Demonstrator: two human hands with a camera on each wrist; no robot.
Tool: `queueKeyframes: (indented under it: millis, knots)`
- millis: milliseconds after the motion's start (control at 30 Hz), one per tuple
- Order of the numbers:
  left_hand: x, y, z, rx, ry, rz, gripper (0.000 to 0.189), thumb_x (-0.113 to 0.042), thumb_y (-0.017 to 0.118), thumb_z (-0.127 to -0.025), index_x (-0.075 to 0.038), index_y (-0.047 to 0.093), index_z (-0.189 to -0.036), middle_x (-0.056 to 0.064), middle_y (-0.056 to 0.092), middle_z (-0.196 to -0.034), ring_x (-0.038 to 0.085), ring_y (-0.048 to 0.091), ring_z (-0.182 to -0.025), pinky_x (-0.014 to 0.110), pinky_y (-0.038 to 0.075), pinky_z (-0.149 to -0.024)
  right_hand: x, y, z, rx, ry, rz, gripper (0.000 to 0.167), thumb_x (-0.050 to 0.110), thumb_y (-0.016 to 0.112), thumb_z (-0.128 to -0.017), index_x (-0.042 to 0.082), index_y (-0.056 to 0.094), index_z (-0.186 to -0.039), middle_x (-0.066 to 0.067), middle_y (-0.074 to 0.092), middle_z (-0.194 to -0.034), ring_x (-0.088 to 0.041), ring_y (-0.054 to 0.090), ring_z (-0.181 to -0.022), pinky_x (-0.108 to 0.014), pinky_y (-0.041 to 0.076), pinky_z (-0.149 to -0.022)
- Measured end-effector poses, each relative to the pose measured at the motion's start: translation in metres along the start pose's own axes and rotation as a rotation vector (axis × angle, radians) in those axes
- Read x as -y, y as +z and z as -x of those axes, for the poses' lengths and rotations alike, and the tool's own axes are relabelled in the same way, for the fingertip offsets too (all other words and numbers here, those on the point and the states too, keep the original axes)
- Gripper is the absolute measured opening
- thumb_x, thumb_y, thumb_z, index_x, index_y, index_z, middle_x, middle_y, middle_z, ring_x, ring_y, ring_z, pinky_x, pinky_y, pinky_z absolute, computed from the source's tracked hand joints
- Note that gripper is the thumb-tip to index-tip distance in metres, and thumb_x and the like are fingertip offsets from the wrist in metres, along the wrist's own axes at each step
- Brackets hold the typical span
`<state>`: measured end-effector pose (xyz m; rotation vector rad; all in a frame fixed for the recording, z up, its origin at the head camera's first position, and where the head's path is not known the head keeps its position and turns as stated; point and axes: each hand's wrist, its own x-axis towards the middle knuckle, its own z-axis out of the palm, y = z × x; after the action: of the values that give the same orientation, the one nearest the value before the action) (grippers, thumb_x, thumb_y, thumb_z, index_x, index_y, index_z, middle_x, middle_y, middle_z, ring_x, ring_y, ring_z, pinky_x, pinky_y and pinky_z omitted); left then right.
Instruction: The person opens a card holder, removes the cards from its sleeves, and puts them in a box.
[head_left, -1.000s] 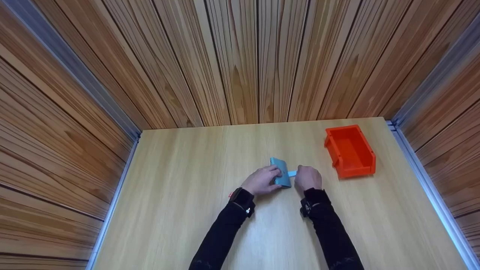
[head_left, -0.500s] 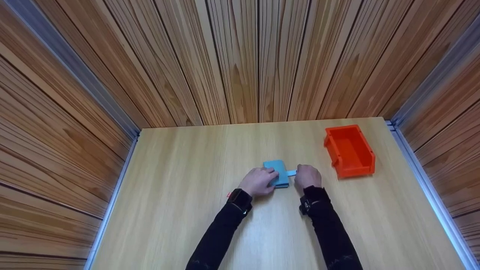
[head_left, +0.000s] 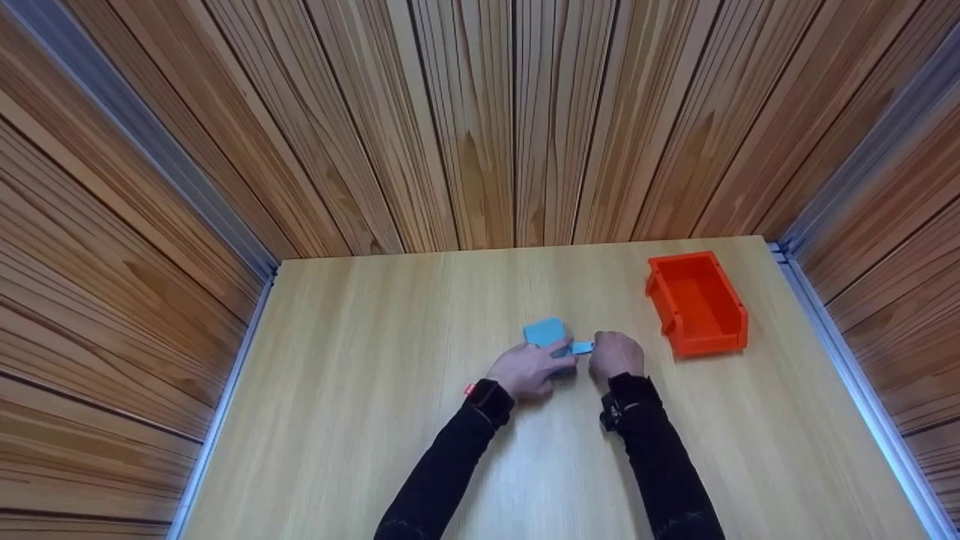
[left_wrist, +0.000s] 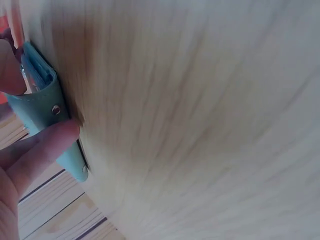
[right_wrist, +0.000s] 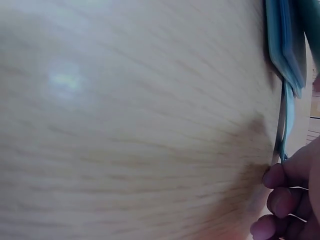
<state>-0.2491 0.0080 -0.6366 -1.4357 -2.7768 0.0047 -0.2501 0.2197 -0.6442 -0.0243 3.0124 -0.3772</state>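
Observation:
A small light-blue wallet [head_left: 545, 331] with rivets lies on the wooden table, folded over. My left hand [head_left: 523, 369] holds it down, one finger across its top and another along its near part. In the left wrist view, a fingertip [left_wrist: 67, 131] touches the wallet [left_wrist: 42, 107] beside a rivet, and another finger is at its right end. A short light-blue strap [head_left: 582, 348] extends from the wallet's right side. My right hand [head_left: 616, 355] pinches the strap's end between curled fingers; in the right wrist view, the strap [right_wrist: 288, 117] looks slack, and part of the grip is hidden.
An orange-red plastic bin [head_left: 699, 304] stands at the back right of the table [head_left: 360, 360], beyond my right hand. Wood-panelled walls [head_left: 480, 127] rise behind and at both sides, with metal rails [head_left: 225, 397] along the table's sides.
The wallet was tilted up a second ago, then folded flatter onto the table. My left hand has shifted right, its fingers now spread across the wallet. My right hand stays at the strap.

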Motion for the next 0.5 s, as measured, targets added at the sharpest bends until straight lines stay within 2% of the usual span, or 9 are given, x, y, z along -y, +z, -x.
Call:
queueKeyframes:
  millis: [133,267,333,500]
  knots:
    - [0.004,0.0,0.006,-0.053,-0.01,0.057,0.053,-0.026,0.073,-0.087,-0.028,0.053,-0.136,0.001,0.042,-0.162,0.008,0.052,-0.061,0.021,0.048,-0.055,0.0,-0.001,0.001,-0.012,0.005,-0.013,0.01,0.005,0.063,-0.09,0.0,0.071,-0.093,-0.02,0.072,-0.086,-0.038,0.068,-0.078,-0.052,0.055,-0.069]
    - [0.01,-0.001,0.012,-0.133,-0.006,0.105,0.045,-0.031,0.071,-0.092,-0.023,0.055,-0.133,0.005,0.045,-0.158,0.004,0.05,-0.061,0.018,0.048,-0.055,0.0,0.0,0.002,-0.014,0.012,-0.018,0.011,0.004,0.064,-0.089,0.0,0.072,-0.095,-0.019,0.073,-0.088,-0.038,0.07,-0.08,-0.052,0.056,-0.071]
    - [0.012,-0.001,0.015,-0.171,-0.012,0.104,0.04,-0.035,0.069,-0.095,-0.022,0.057,-0.131,0.005,0.049,-0.154,0.005,0.051,-0.063,0.019,0.05,-0.057,0.0,0.001,0.002,-0.006,0.014,-0.016,0.01,0.003,0.064,-0.089,0.0,0.072,-0.095,-0.019,0.073,-0.088,-0.038,0.07,-0.08,-0.051,0.056,-0.07]
    - [0.019,-0.001,0.023,-0.279,-0.034,0.041,0.029,-0.036,0.065,-0.099,-0.016,0.061,-0.12,0.006,0.058,-0.136,0.012,0.067,-0.077,0.025,0.058,-0.064,0.0,0.001,0.002,-0.004,0.009,-0.005,0.012,0.002,0.063,-0.09,0.0,0.072,-0.097,-0.02,0.074,-0.09,-0.039,0.07,-0.082,-0.052,0.056,-0.071]
